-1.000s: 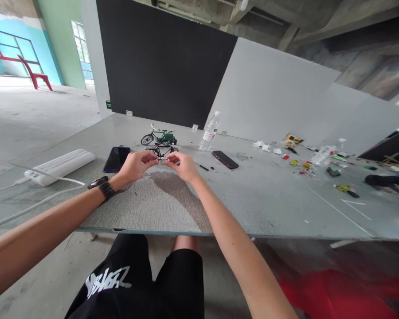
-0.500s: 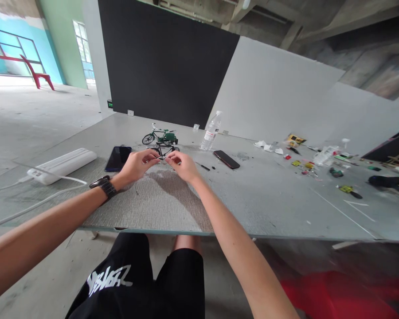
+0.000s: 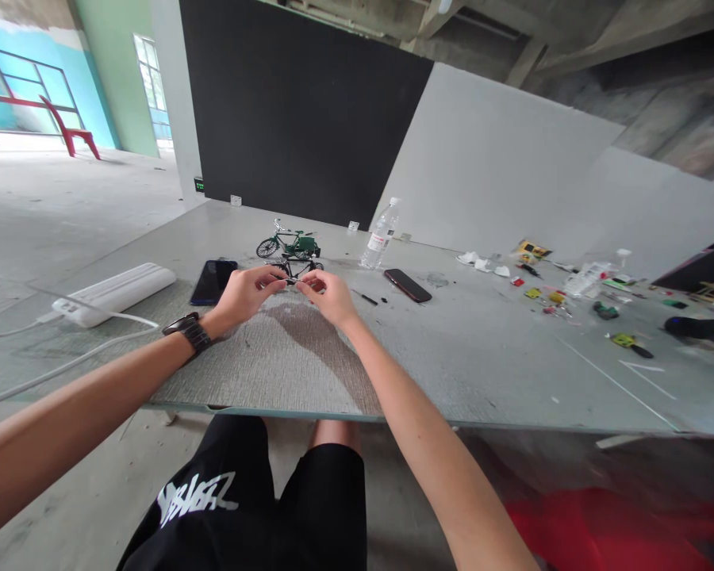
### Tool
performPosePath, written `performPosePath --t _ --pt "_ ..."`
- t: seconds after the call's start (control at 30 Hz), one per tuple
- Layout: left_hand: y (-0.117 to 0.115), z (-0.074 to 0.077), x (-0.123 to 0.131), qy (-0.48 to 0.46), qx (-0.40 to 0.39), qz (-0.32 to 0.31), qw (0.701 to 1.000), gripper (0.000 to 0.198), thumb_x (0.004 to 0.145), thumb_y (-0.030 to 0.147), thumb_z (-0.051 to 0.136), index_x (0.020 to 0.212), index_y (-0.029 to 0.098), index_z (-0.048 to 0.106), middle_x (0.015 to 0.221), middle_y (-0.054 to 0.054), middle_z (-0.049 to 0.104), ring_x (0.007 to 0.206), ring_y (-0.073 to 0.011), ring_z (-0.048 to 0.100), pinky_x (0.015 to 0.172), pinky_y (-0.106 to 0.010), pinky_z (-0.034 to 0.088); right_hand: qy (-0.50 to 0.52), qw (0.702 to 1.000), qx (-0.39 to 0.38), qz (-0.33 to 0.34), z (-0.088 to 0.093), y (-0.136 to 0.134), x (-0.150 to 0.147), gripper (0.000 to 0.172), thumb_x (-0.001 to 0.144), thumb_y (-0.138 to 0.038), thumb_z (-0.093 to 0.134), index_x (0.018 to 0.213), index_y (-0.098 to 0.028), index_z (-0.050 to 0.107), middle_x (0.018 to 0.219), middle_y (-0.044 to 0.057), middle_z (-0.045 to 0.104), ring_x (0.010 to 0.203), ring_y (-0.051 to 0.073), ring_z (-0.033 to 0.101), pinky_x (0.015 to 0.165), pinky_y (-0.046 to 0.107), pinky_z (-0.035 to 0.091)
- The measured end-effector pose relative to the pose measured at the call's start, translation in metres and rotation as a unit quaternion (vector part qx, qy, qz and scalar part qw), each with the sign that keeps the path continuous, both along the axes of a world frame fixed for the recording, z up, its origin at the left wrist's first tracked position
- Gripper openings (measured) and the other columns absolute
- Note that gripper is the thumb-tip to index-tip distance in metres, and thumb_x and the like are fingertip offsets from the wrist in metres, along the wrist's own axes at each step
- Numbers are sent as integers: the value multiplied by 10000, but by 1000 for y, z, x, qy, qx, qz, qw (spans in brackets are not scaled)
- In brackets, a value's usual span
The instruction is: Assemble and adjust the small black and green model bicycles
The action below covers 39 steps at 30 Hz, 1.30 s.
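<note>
My left hand point(image 3: 251, 292) and my right hand point(image 3: 329, 296) are close together above the table, thumbs and fingertips pinched toward each other. Between them is a small silvery part point(image 3: 291, 281), too small to name, with both sets of fingertips closed on it. Just behind the fingers stands a black model bicycle point(image 3: 298, 268), its lower part and sides partly hidden by my hands. Farther back, a green model bicycle point(image 3: 287, 243) with a green box at its rear stands upright.
Left of my hands lie a dark phone point(image 3: 213, 281) and a white power strip point(image 3: 116, 293) with cables. To the right are a water bottle point(image 3: 381, 235), another phone point(image 3: 408, 285) and a small dark stick point(image 3: 366, 298). Several coloured toy parts point(image 3: 556, 297) are scattered farther right.
Both hands keep their pinch in nearly the same place. The whole view has shifted slightly; the bicycles stand where they were.
</note>
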<state>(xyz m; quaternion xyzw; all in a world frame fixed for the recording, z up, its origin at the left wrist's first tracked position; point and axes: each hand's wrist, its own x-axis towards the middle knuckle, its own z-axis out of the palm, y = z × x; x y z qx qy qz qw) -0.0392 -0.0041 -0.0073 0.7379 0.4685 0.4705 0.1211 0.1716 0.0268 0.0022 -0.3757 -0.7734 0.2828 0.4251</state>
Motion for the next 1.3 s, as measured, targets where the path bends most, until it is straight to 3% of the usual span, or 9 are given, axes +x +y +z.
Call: performPosePath --t 0.27,0.53,0.77,0.97,1.3 --pt "3 -2 -1 3 13 -6 1000 249 943 428 644 1013 219 760 995 -62 806 855 -210 722 752 -327 533 18 1000 -16 18 1 0 1 453 868 -630 652 953 -191 726 891 76 735 726 177 647 559 277 523" --pt "2 -1 0 13 4 6 1000 232 915 406 687 1050 229 751 876 -26 794 668 -161 635 699 -313 503 16 1000 7 3 -2 4 2 400 880 -574 671 967 -191 747 931 76 758 820 191 679 682 304 546" --pt "3 -2 -1 2 14 13 1000 236 934 427 661 1036 232 747 901 -41 799 774 -189 704 712 -312 523 11 1000 14 -4 -3 4 1 384 860 -519 716 1070 -198 734 997 79 757 827 188 681 730 329 565" --pt "3 -1 -2 9 34 16 999 235 953 413 634 1041 227 750 987 -54 794 859 -202 711 725 -310 533 0 1000 20 -7 -2 4 2 341 854 -491 729 1022 -196 752 997 87 768 857 214 698 754 351 567" --pt "3 -1 -1 16 19 17 1000 193 934 372 653 997 213 742 927 -55 795 762 -188 687 710 -313 521 -4 999 41 -1 2 0 1 228 871 -377 722 1018 -205 748 956 69 776 817 201 702 767 349 557"
